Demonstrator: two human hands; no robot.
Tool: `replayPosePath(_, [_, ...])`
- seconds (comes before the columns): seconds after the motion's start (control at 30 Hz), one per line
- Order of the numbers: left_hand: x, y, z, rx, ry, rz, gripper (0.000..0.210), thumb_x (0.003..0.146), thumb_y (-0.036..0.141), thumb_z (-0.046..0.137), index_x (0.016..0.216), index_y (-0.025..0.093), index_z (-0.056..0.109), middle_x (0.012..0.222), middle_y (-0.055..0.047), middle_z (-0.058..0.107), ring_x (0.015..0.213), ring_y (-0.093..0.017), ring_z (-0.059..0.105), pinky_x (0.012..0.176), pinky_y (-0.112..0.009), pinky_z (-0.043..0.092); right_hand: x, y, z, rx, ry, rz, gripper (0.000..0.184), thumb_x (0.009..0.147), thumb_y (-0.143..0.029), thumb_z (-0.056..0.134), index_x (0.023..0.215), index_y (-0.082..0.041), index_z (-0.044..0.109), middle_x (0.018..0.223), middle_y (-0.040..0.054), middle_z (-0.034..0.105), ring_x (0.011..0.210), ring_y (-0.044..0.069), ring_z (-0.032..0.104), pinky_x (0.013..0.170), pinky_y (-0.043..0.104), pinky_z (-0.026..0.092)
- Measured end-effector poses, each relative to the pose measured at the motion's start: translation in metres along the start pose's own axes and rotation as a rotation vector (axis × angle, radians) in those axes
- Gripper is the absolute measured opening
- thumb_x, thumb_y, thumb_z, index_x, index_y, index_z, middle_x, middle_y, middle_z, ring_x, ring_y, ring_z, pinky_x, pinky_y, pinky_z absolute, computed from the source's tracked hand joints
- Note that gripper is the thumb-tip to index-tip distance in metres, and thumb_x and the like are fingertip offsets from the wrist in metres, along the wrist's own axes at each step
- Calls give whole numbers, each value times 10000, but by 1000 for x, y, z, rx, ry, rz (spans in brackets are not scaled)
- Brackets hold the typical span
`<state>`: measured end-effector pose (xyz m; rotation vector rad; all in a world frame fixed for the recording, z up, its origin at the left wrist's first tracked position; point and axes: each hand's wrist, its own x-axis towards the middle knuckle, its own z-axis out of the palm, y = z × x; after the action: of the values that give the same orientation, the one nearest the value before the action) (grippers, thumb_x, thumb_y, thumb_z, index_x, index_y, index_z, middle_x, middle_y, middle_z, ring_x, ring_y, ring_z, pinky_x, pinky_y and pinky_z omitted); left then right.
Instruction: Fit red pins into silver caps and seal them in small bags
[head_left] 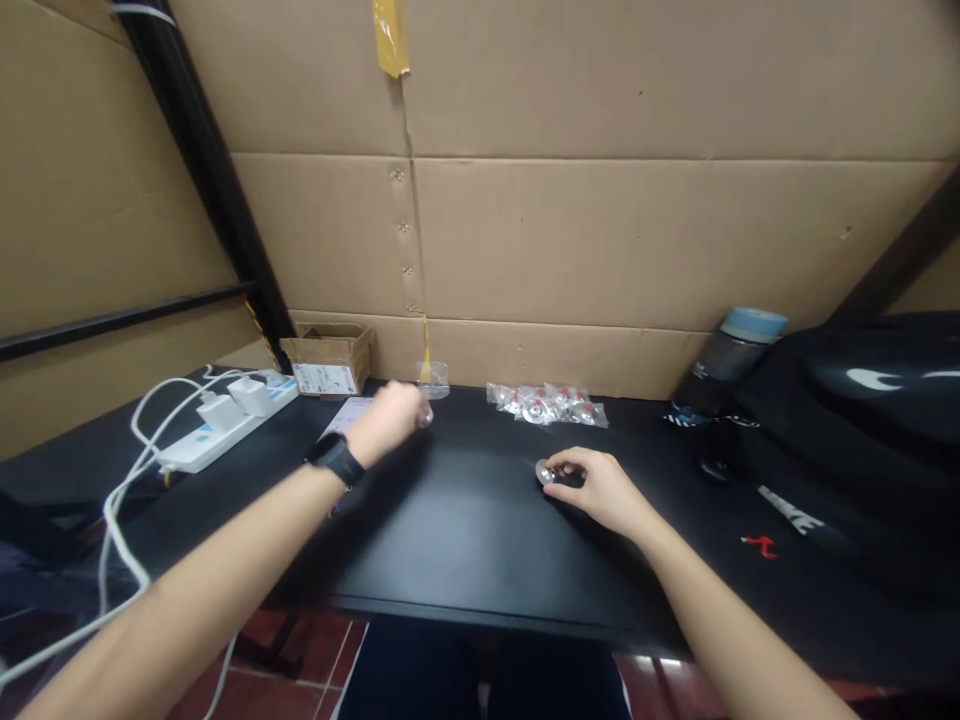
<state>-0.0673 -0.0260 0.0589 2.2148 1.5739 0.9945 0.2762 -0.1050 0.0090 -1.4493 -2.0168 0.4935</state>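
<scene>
My right hand (600, 488) is over the right-middle of the black table. Its thumb and fingertips pinch the edge of a small round shiny metal disc (545, 473). Farther left, my left hand (391, 412), with a dark band on the wrist, is curled closed and slightly blurred. Something small and shiny (425, 414) shows at its fingertips, too smeared to name. Just behind it lies a small clear plastic piece (433, 380) by the cardboard wall. Several clear packets (541, 404) with silvery round parts and red bits lie in a group behind my right hand.
An open cardboard box (330, 360) and a white power strip (225, 425) with cables stand at the left. A printed paper (346, 414) lies under my left forearm. On the right are a bottle with a blue lid (724, 365), a black bag (862, 440) and a red piece (761, 545).
</scene>
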Motion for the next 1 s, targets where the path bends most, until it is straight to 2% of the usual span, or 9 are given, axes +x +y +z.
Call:
replayPosePath(0.07, [-4, 5, 26, 150, -152, 132, 155, 834, 89, 619, 783, 183, 730, 882, -87, 713, 863, -218, 695, 818, -305, 519, 0, -1, -2, 10, 8, 2, 247, 764, -359, 769, 990, -258, 777, 989, 39, 765, 866, 222, 696, 778, 328, 530])
replayPosePath(0.13, [-10, 13, 48, 284, -270, 259, 234, 763, 3, 560, 732, 167, 725, 830, -95, 699, 785, -205, 689, 771, -287, 504, 0, -1, -3, 7, 27, 3, 242, 773, -362, 762, 993, -263, 775, 997, 36, 764, 874, 222, 698, 785, 330, 530])
replayPosePath(0.27, [-9, 29, 73, 310, -315, 338, 243, 737, -4, 548, 734, 159, 729, 835, -115, 695, 732, -214, 683, 693, -286, 492, -1, -2, -5, -24, 36, 16, 221, 777, -354, 756, 981, -270, 772, 982, 28, 765, 873, 222, 692, 782, 332, 523])
replayPosePath(0.4, [5, 35, 80, 245, -354, 342, 251, 719, 3, 566, 722, 175, 749, 781, -94, 726, 732, -216, 693, 702, -282, 501, -1, -2, -5, -22, -7, 0, 230, 775, -345, 751, 987, -260, 778, 1004, 41, 765, 883, 227, 694, 790, 336, 526])
replayPosePath(0.5, [11, 30, 82, 199, -368, 340, 272, 766, 29, 552, 776, 193, 769, 784, -56, 755, 750, -185, 703, 736, -252, 508, -2, -3, -5, -16, -11, 2, 219, 773, -342, 753, 976, -265, 780, 992, 37, 764, 874, 227, 694, 792, 339, 527])
replayPosePath(0.67, [7, 16, 80, 71, -342, 339, 240, 848, 117, 556, 866, 207, 778, 834, -33, 773, 779, -171, 708, 731, -235, 500, -3, -6, -7, -12, -1, 7, 213, 774, -344, 761, 972, -263, 771, 986, 35, 759, 873, 228, 687, 799, 348, 526])
replayPosePath(0.83, [4, 12, 78, 52, -341, 360, 237, 853, 137, 561, 885, 212, 784, 873, -37, 777, 801, -177, 708, 754, -246, 493, -4, 2, -6, -12, 18, 1, 195, 762, -327, 780, 947, -264, 773, 977, 26, 763, 854, 218, 689, 787, 338, 530])
replayPosePath(0.9, [5, 12, 79, 32, -358, 346, 237, 852, 149, 562, 895, 215, 785, 875, -33, 780, 797, -174, 710, 751, -244, 491, -4, 1, -16, 9, 137, 6, 209, 777, -335, 770, 971, -257, 771, 1001, 36, 765, 853, 220, 695, 771, 342, 537])
replayPosePath(1.0, [9, 10, 77, 3, -379, 317, 235, 842, 172, 568, 904, 221, 789, 871, -30, 783, 798, -175, 716, 735, -245, 494, 0, -25, -44, 54, 518, -71, 261, 858, -370, 701, 1083, -249, 754, 1125, 69, 742, 965, 243, 698, 817, 375, 551])
